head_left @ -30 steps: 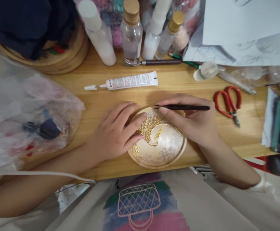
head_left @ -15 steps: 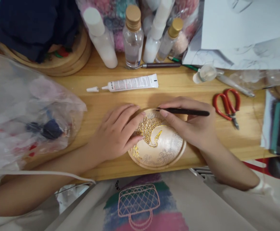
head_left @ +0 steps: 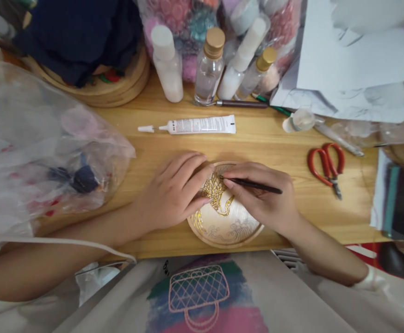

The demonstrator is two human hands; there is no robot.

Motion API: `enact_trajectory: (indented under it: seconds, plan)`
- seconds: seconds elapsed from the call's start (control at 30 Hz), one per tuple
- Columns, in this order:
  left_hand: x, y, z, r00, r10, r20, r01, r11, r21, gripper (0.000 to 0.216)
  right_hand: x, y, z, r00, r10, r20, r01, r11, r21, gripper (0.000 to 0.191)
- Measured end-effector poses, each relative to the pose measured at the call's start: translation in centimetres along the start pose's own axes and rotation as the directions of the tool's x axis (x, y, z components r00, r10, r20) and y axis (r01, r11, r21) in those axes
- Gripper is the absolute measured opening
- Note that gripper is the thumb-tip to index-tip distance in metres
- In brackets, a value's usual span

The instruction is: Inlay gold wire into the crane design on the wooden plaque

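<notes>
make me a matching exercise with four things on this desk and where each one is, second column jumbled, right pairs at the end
Things
1. slim dark stick-shaped tool
2. round pale wooden plate with gold lines
3. flat white printed tube
4. red-handled metal pliers

Places
A. lying to the right of the right hand
B. under the left hand's fingers
C. between the fingers of the right hand
D. just in front of a clear, tan-capped bottle

Pairs: 1-C, 2-B, 3-D, 4-A

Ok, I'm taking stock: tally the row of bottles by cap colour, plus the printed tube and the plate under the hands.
White-capped bottles: 2
Gold-capped bottles: 2
Printed tube: 1
Plate: 1
Total: 6
</notes>
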State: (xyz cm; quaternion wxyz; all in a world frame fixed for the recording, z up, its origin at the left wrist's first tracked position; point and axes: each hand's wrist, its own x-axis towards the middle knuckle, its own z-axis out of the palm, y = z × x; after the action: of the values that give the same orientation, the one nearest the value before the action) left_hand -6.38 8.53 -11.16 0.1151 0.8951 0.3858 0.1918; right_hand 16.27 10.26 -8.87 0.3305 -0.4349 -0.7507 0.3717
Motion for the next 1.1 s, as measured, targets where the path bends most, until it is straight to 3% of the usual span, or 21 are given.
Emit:
enact_trajectory:
  seconds: [1.1]
  plan:
    - [0.23, 0.15, -0.03, 0.999, 0.024, -0.029, -0.022, 0.999, 0.042, 0.044, 0.11, -0.33, 0.4, 0.999, -0.028, -0.032, 0.026, 0.999, -0.046, 0.015]
